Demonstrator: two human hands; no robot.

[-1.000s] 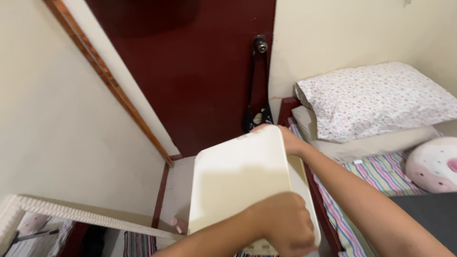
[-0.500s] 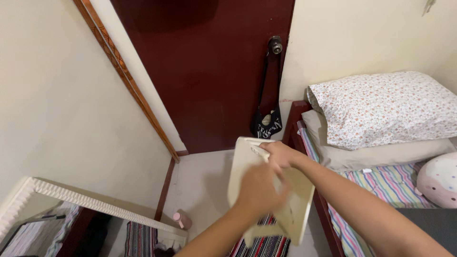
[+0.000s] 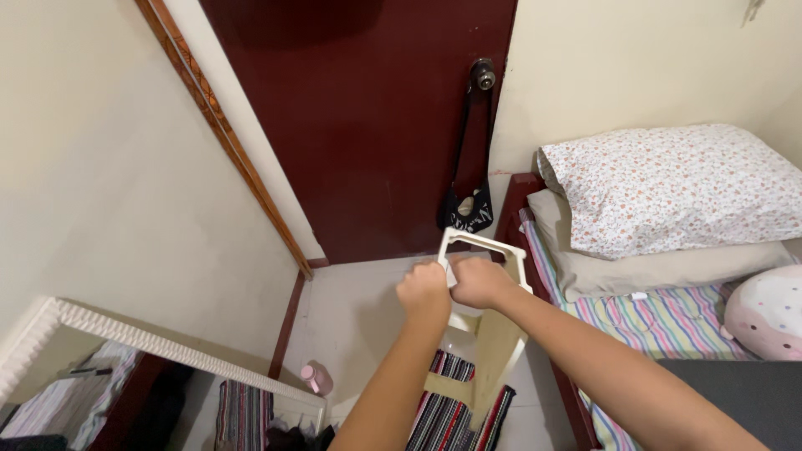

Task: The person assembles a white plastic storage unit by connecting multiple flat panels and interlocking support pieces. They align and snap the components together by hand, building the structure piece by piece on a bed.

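1. Head view, what is in hand: my left hand (image 3: 423, 291) and my right hand (image 3: 476, 281) are both closed around the upper rim of a cream plastic bin (image 3: 489, 334), knuckles almost touching. The bin hangs from that grip, turned edge-on, its open rim toward the far side and its body dropping toward the floor.

2. Head view, how far along: the bin is lifted clear of the floor and carried in the air (I judge it is mid-carry, not yet set anywhere). Whether anything is inside I cannot tell.

3. Head view, edges: the dark red bed frame (image 3: 535, 267) runs just right of the bin, with the flowered pillow (image 3: 668, 188) beyond it. The dark red door (image 3: 368, 125) stands far ahead, a black strap (image 3: 468, 184) hanging from its knob. On the near left sits a white-framed mirror (image 3: 125, 338).

4. Head view, open room: the pale tiled floor (image 3: 368, 309) between wall and bed is a narrow strip; a striped rug (image 3: 451, 409) and a small pink bottle (image 3: 316, 377) lie near me.
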